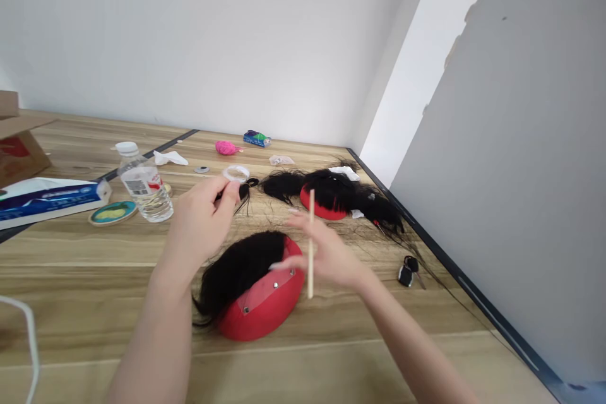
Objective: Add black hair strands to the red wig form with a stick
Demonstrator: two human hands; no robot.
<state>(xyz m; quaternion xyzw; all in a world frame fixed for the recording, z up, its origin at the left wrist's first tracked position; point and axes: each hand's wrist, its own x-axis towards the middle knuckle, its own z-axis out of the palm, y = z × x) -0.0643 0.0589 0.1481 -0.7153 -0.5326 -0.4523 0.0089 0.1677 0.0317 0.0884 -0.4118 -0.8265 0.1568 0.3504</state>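
My left hand (206,211) is closed in a pinch around a small bunch of black hair (245,190), above and to the left of the nearer red dome. That red dome (265,308) lies on the wooden table, with black hair over its left side and several metal pins along a clear strip. Over the dome's right edge is my right hand (324,249), fingers spread, with a thin pale stick (311,265) held upright against it. Behind it sits a second red dome (326,211), largely covered by long black hair (331,186).
On the left stand a water bottle (148,186), a blue box (52,199), a round coaster (113,213) and a cardboard box (23,151). A pink bundle (226,148) and a tape ring (235,173) lie farther back. A black item (406,273) rests at right.
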